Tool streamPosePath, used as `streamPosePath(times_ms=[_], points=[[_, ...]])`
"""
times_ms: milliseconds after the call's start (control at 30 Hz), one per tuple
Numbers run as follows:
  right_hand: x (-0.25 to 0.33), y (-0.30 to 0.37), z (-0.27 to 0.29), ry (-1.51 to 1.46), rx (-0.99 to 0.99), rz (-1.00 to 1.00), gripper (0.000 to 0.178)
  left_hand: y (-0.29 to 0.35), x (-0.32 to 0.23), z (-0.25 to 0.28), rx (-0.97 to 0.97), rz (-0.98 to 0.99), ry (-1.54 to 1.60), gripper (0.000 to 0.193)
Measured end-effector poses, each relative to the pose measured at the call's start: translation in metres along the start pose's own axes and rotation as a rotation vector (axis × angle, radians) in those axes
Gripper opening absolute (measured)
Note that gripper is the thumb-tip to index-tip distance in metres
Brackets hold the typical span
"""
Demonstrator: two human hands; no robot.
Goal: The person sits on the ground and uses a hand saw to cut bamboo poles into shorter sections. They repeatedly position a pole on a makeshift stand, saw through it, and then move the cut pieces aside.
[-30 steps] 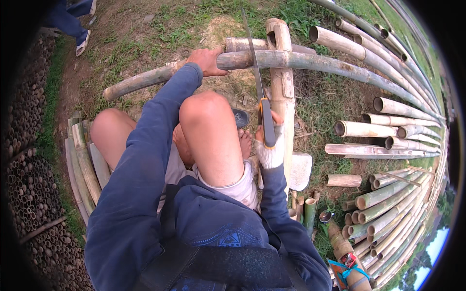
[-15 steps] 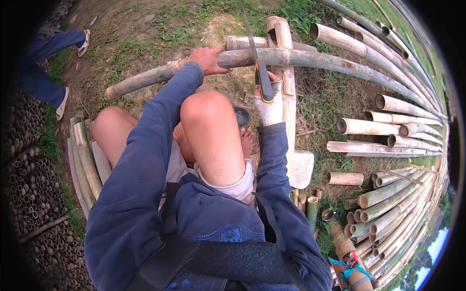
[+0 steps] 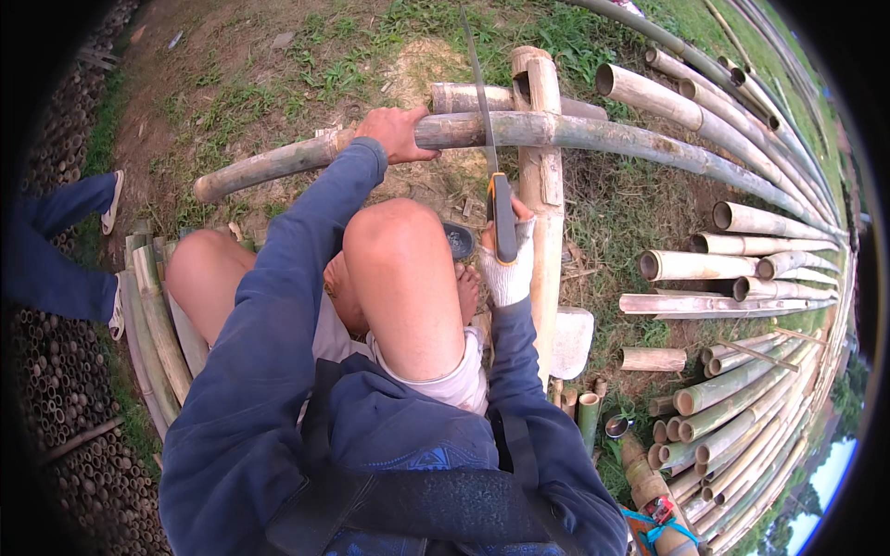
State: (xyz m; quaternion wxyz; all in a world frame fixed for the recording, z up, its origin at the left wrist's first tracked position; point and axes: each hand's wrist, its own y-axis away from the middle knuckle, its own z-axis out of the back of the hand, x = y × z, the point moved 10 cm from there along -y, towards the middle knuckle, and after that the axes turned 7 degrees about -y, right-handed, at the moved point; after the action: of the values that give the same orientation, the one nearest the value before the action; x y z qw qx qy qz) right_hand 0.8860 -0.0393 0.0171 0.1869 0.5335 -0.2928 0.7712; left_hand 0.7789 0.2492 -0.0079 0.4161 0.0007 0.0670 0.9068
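A long greenish bamboo pole (image 3: 640,148) lies crosswise in front of me, over a bamboo stand with an upright post (image 3: 540,176). My bare left hand (image 3: 397,133) is wrapped over the pole, left of the post. In a white glove, my right hand (image 3: 508,252) grips the black and yellow handle of a hand saw (image 3: 502,218), below the pole. The saw's thin blade runs up across the pole between my left hand and the post. Whether its teeth have cut into the bamboo, I cannot tell.
Many bamboo poles (image 3: 691,269) lie fanned out on the right. Cut bamboo pieces (image 3: 65,408) are stacked at the far left, where another person's legs (image 3: 69,246) show. A short bamboo piece (image 3: 654,360) and a pale slab (image 3: 572,343) lie right of my knees.
My right hand has drawn the saw back toward me, so its handle sits lower, away from the pole. My left hand stays on the pole. The other person's legs have moved nearer.
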Motion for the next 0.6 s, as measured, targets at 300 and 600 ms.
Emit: streamPosePath(times_ms=[300,600], points=[[0.071,0.14,0.077,0.16,0.0,-0.038,0.048,0.003,-0.005,0.001,-0.005,-0.041,-0.007,0.087],[0.006,-0.015,-0.006,-0.099,0.0,0.021,0.051,0.004,-0.001,0.0,-0.011,-0.006,-0.049,0.088]])
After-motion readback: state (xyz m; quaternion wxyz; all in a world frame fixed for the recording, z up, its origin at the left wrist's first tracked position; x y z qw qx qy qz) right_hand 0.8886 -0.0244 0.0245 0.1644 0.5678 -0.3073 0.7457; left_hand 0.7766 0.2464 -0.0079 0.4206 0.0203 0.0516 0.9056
